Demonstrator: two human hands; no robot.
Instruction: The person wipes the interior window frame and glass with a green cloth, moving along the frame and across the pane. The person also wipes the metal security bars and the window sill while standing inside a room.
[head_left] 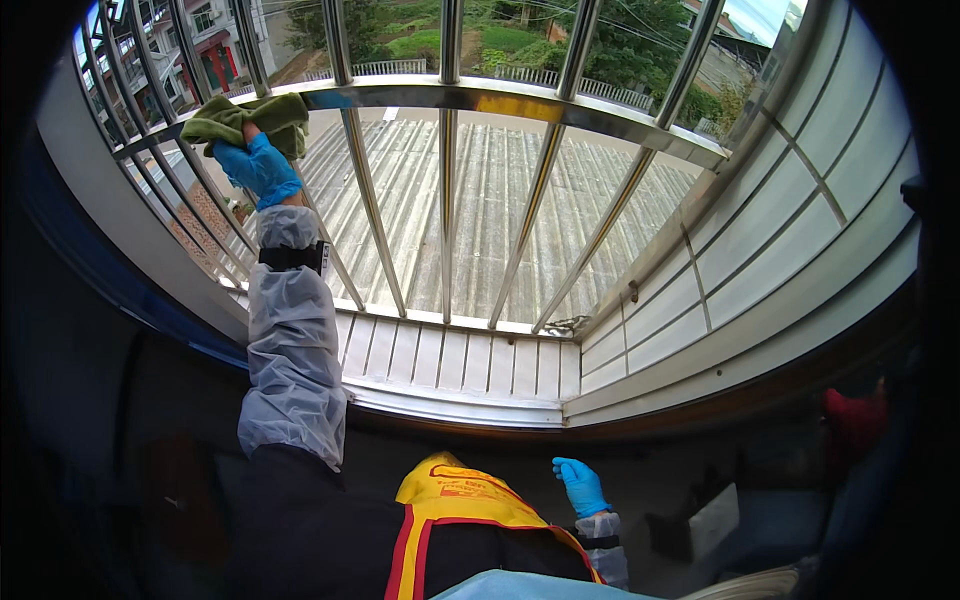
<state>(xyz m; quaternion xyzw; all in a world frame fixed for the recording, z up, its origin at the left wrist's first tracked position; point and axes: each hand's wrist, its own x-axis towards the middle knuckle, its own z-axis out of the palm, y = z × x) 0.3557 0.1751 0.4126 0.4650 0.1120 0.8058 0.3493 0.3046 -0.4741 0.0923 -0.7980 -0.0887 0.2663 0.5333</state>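
Note:
My left hand [258,168], in a blue glove, reaches up to the far left with the arm stretched out. It is closed on a folded green cloth [248,122], which lies over the shiny metal crossbar [420,97] of the window bars. Some of the cloth hangs below the bar, and part of the fingers is hidden by it. Low on the right, beside my body, my right hand [582,486] wears a blue glove too. Its fingers are loosely curled, with nothing visible in them, and it is apart from the window.
Upright metal bars [447,200] cross the window opening. Below them runs a white tiled sill [460,362] with a window track [460,402]; a white tiled wall [760,230] flanks the right side. Outside lies a corrugated roof [480,230]. A red object [855,420] sits indoors at right.

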